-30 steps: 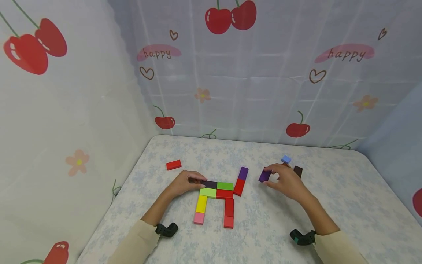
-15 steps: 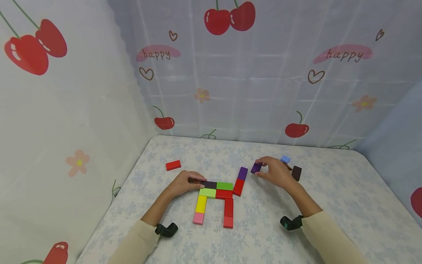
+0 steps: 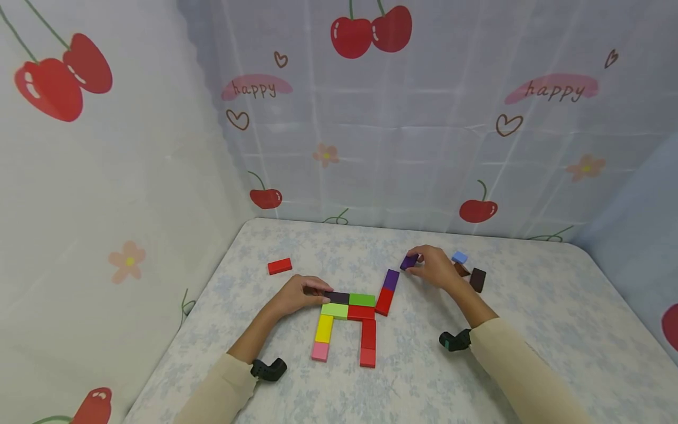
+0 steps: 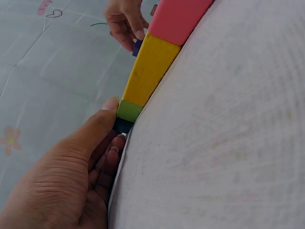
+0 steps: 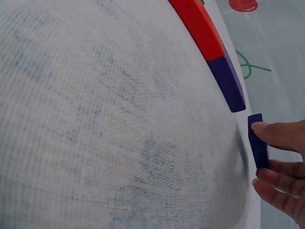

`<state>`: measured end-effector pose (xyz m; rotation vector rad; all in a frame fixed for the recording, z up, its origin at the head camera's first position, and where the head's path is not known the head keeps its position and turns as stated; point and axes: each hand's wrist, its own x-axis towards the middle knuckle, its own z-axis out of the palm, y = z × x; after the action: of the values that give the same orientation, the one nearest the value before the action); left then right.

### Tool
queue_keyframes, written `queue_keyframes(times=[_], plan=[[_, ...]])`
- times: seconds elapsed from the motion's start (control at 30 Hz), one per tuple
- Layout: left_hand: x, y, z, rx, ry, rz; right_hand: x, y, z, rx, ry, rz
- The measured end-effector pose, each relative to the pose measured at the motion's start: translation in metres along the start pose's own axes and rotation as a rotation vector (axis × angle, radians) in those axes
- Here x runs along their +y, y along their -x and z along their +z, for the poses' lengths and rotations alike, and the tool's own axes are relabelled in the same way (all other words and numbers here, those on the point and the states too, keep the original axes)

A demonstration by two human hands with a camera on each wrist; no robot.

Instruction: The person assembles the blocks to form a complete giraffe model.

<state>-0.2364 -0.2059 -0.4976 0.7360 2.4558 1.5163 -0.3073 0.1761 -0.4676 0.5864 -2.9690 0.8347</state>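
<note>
Between right thumb and fingers, my right hand (image 3: 436, 266) pinches a dark purple block (image 5: 259, 143), close to the far end of a slanted strip. That strip is a purple block (image 3: 391, 279) butted against a red block (image 3: 385, 302). At the left end of the flat block figure, my left hand (image 3: 299, 294) pinches the black block (image 3: 338, 298) with thumb and fingertips. Beside the black block lies a green block (image 3: 362, 300). In front of these are a light green block (image 3: 335, 311) and a red block (image 3: 361, 312). A yellow block (image 4: 147, 71) and a pink block (image 4: 178, 19) form the left leg.
Two red blocks (image 3: 368, 335) make the right leg. A loose red block (image 3: 279, 266) lies at the back left. Behind the right wrist sit a blue block (image 3: 459, 257), a brown block (image 3: 461, 269) and a dark brown block (image 3: 478, 280). A patterned curtain (image 3: 371, 135) stands behind the table.
My right hand has carried the purple block left and away from me, toward the slanted strip's far end. The left hand has stayed at the black block.
</note>
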Motion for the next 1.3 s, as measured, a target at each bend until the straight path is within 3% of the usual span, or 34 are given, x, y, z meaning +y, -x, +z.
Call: queue_keyframes(times=[0.4, 0.53, 0.7, 1.03, 1.3], plan=[[0.0, 0.0, 0.002, 0.025, 0.014, -0.016, 0.011, -0.012, 0.012, 0.025, -0.03, 0.029], [-0.002, 0.0, 0.003, 0.025, 0.021, -0.014, 0.016, -0.014, 0.016, 0.076, -0.066, 0.028], [-0.003, 0.0, 0.002, 0.017, 0.018, -0.019, 0.021, -0.013, 0.019, 0.141, -0.142, 0.096], [-0.003, -0.001, 0.0, 0.004, 0.02, -0.003, 0.016, -0.015, 0.021, 0.13, -0.24, 0.177], [-0.004, -0.002, 0.002, 0.012, 0.023, -0.004, 0.01, -0.018, 0.025, 0.115, -0.271, 0.177]])
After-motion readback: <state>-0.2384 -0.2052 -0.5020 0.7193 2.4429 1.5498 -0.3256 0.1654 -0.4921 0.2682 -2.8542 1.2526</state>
